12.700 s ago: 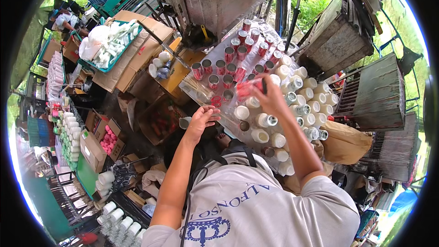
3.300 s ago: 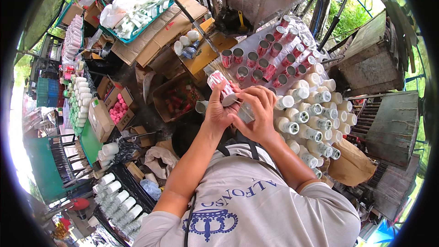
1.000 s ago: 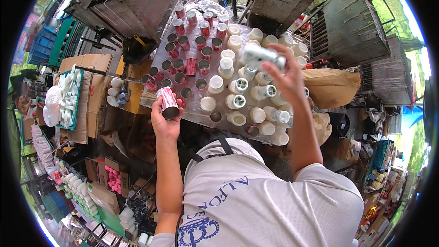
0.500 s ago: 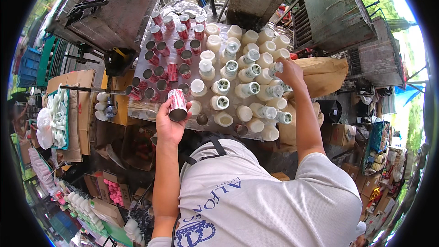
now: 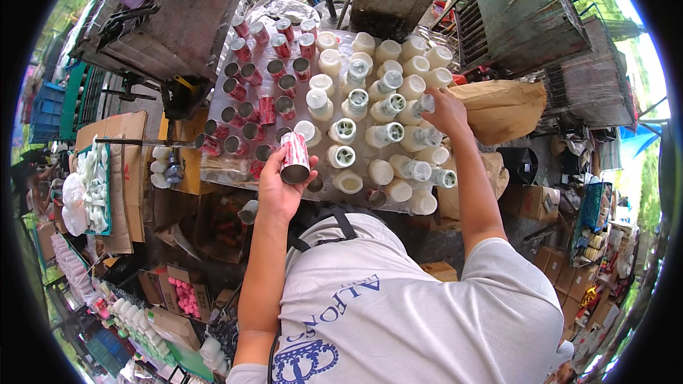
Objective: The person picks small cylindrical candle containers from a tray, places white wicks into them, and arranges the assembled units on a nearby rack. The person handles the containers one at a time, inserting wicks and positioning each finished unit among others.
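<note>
holding 1 red & white can point(image 5: 294, 158) in the l hand point(image 5: 279, 192), right above the near edge of the table point(image 5: 364, 157), curling fingers round its side abt halfway closed & tipping its dark open end twd the body. reaching the r hand point(image 5: 447, 111) out to the r side of the same table, bending fingers up against 1 clear cup point(image 5: 425, 104). not being able to tell whether gripping it or just touching, tbh.

counting approx 24 red cans point(image 5: 267, 109) on the l half of the table, maybe off by a couple bc of overlap: seeing 7 at the back w/ shiny silvery ends, & looking into grey hollow insides on most others. counting approx 30 pale tubs point(image 5: 398, 191) on the r half, packed close, some w/ clear tops point(image 5: 358, 69) on them. noticing approx 5 round ends w/ dark green marks.

re: textures, seeing smooth metallic-looking cylinders for cans, milky waxy-looking stubby ones for tubs. also spotting 1 bundle of thin pale sticks point(image 5: 226, 164) at the near l corner, 1 big crinkly brown paper sack point(image 5: 501, 108) just beside the r hand, 3 white cups point(image 5: 159, 166) in a row off l, 1 teal tray point(image 5: 109, 192) w/ smooth white pieces point(image 5: 94, 181) heaped in it, & 1 cardboard box point(image 5: 203, 301) w/ round pink bits point(image 5: 186, 297), too small to count.
</note>
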Available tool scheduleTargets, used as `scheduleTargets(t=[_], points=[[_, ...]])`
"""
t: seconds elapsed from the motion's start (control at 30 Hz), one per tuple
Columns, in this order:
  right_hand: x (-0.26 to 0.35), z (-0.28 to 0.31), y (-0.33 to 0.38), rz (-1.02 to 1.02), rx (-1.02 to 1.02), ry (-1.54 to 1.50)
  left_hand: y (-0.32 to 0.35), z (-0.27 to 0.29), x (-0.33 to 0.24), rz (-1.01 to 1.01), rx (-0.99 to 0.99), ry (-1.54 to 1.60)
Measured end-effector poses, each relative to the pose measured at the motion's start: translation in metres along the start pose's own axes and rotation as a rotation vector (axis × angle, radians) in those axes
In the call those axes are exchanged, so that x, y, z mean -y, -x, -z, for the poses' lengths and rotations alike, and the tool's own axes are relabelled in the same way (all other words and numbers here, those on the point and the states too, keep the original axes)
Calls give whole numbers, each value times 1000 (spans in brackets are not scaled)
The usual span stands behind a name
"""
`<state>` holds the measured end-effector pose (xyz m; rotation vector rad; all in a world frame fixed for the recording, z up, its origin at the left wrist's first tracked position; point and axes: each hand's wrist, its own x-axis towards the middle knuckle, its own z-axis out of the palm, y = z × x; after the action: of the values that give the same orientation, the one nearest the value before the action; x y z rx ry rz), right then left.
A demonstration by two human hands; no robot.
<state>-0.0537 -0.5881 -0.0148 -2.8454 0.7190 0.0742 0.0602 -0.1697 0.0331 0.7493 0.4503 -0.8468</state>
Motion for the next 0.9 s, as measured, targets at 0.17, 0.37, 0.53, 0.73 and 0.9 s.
scheduleTargets(t=[0.17,0.37,0.53,0.73,0.9], points=[[-3,11,-4,18,21,-25,-2,6,0,-22,10,17],[67,68,0,208,-241,-538,1,5,4,-74,-29,15],[218,108,57,564,164,-814,-6,16,8,-50,-20,149],[285,72,46,939,160,-474,5,28,-1,-157,-40,223],[321,77,12,1120,213,-407,17,32,-15,-246,-20,229]])
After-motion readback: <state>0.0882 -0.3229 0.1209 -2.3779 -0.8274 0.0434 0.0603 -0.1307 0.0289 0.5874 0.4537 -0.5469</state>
